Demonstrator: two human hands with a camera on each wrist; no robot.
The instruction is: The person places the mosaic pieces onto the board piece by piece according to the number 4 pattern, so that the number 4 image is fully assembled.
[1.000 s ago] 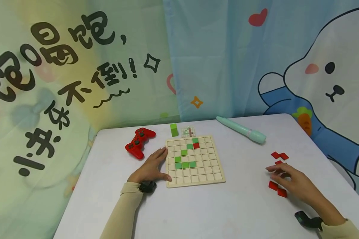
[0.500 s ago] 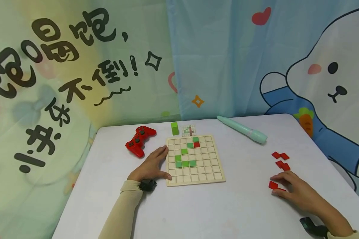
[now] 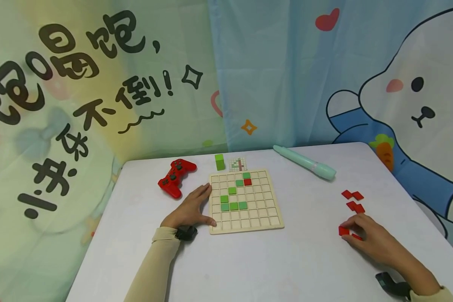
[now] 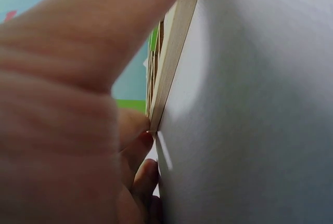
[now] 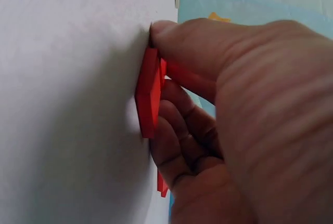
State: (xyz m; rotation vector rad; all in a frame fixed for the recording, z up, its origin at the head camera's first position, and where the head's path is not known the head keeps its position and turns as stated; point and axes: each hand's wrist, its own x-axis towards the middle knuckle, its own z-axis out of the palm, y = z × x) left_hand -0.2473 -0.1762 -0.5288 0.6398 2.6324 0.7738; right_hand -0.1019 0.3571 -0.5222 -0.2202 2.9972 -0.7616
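Left hand (image 3: 188,212): thumb on the near left corner of the wooden board (image 3: 264,209), fingers along its left side; grip wide, spread along that side. The board lies flat mid-desk (image 3: 245,268), between the left and right edges, nearer the far edge; seven green tiles (image 3: 234,206) and one dark red tile (image 3: 247,181) sit in its squares.

Right hand (image 3: 377,241): low over the desk toward the right edge, grip narrow, thumb and forefinger pinching a red square (image 3: 344,230). Another red square (image 3: 356,237) shows just beside it, partly covered by the hand. Four loose red pieces (image 3: 351,205) lie beyond, in two pairs, toward the far right corner.

By the far edge: green block (image 3: 219,162), small pattern card (image 3: 238,164), mint-green stick (image 3: 305,162). Red game controller (image 3: 176,178) toward the far left corner. Printed curtain (image 3: 256,75) behind.
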